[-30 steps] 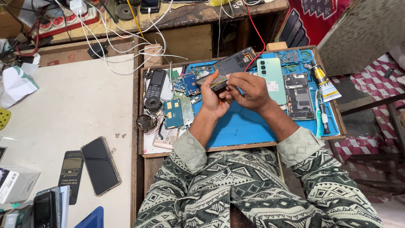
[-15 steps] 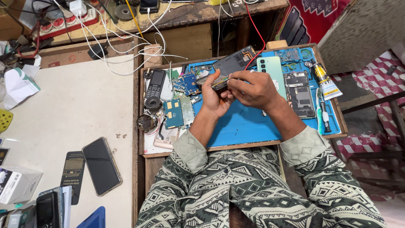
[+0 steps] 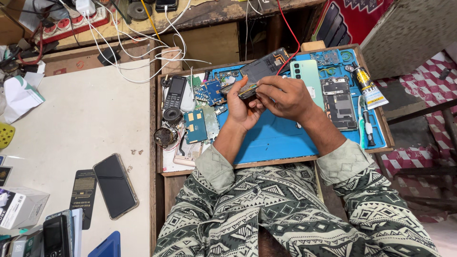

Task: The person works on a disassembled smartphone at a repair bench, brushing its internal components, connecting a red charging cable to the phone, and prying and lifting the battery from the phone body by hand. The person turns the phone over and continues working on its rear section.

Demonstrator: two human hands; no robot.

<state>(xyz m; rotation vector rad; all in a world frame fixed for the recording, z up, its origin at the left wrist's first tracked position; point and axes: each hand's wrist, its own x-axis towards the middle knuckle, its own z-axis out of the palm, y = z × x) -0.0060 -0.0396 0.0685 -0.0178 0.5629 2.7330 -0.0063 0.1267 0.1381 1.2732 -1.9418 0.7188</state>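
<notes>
My left hand (image 3: 243, 107) and my right hand (image 3: 284, 96) meet over a blue work mat (image 3: 276, 138), both pinching one small dark phone part (image 3: 248, 90) between the fingertips. Just behind the hands a dark opened phone body (image 3: 264, 66) leans up off the mat. A mint-green phone back (image 3: 307, 76) lies right of it, partly under my right hand. An opened phone with bare internals (image 3: 339, 102) lies further right.
Circuit boards (image 3: 202, 112) and a black keypad phone (image 3: 174, 92) lie on the tray's left. A glue tube (image 3: 367, 85) and a green-handled screwdriver (image 3: 365, 121) sit at its right edge. A black smartphone (image 3: 115, 185) rests on the white table. White cables (image 3: 143, 47) trail from a power strip (image 3: 71, 21).
Both hands have stayed together on the small part, shifting only slightly. The other things on the tray have not moved.
</notes>
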